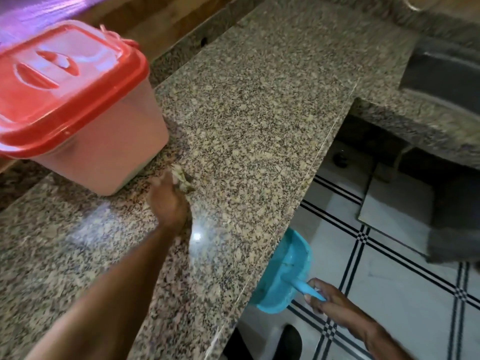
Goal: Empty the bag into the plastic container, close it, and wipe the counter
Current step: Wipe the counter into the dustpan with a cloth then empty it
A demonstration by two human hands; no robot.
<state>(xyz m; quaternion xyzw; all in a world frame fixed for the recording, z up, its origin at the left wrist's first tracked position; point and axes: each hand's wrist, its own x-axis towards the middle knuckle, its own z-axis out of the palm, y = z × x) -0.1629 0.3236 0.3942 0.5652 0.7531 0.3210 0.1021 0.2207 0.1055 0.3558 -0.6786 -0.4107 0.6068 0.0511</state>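
The plastic container stands at the left of the speckled granite counter, its red lid on top and closed. My left hand lies on the counter just in front of the container and holds a crumpled cloth; motion blur hides the fingers. My right hand grips the handle of a turquoise dustpan, held against and just below the counter's front edge. No bag is in view.
A dark sink is set in the counter at the far right. Beneath the edge lies a white tiled floor with black lines. A wooden wall panel runs behind the container.
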